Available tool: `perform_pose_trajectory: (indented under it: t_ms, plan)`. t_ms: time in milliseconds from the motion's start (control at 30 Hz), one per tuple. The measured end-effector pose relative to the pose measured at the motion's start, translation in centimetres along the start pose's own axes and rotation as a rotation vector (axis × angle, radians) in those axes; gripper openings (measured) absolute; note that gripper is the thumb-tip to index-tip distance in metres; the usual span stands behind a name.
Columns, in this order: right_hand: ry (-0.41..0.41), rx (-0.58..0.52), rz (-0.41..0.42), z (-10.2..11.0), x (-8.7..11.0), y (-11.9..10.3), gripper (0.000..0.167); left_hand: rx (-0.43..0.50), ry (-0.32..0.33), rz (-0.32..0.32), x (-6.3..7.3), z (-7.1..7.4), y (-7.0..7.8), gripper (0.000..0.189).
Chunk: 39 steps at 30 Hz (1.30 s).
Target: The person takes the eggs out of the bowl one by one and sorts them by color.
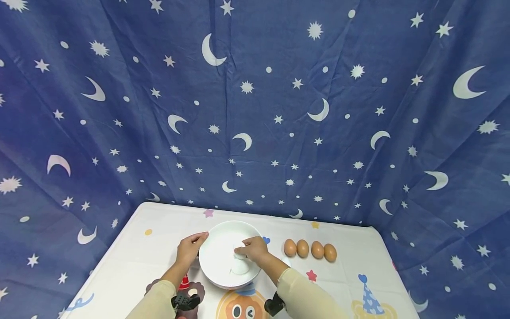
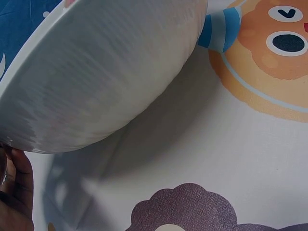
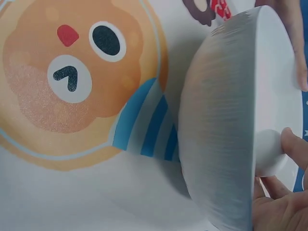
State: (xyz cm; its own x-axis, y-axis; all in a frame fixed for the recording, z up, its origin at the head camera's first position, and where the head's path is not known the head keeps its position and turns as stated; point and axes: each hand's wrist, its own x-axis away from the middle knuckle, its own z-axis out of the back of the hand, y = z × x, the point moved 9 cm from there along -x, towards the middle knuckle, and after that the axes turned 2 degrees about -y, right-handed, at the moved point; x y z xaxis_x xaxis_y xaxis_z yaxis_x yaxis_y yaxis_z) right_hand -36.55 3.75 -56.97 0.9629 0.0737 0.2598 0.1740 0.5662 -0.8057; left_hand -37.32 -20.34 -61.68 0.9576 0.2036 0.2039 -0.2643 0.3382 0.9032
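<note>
A large white bowl (image 1: 217,252) stands on the tablecloth in front of me. My left hand (image 1: 190,250) grips its left rim, thumb on the rim and fingers around the outside. Inside the bowl, my right hand (image 1: 255,250) pinches a smooth white egg (image 3: 268,149) between thumb and fingers. Another pale rounded shape (image 1: 240,266) lies just below that hand on the bowl's floor. The left wrist view is mostly filled by the bowl's outer wall, with the left fingers (image 2: 21,178) at its rim.
Right of the bowl, several brown eggs (image 1: 303,248) lie in a row. A white rounded edge (image 1: 286,261) shows beside the right forearm. The white tablecloth (image 1: 350,248) has cartoon prints, and a blue star-and-moon curtain (image 1: 255,110) hangs behind the table.
</note>
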Motion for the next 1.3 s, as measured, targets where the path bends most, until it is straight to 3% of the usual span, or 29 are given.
perform_pose_trajectory:
  t_ms: [633, 900, 1300]
  plan:
    - [-0.234, -0.423, -0.088, 1.5, 2.2, 1.3, 0.045, 0.015, -0.009, 0.009, 0.1, -0.2, -0.2, 0.052]
    - [-0.275, -0.479, -0.094, 2.8, 3.8, 1.7, 0.047, 0.035, -0.013, 0.015, 0.0, -0.2, -0.2, 0.050]
    - [-0.299, -0.524, -0.075, 6.3, 4.7, 3.9, 0.048, 0.042, -0.012, 0.021, 0.1, -0.2, -0.2, 0.052]
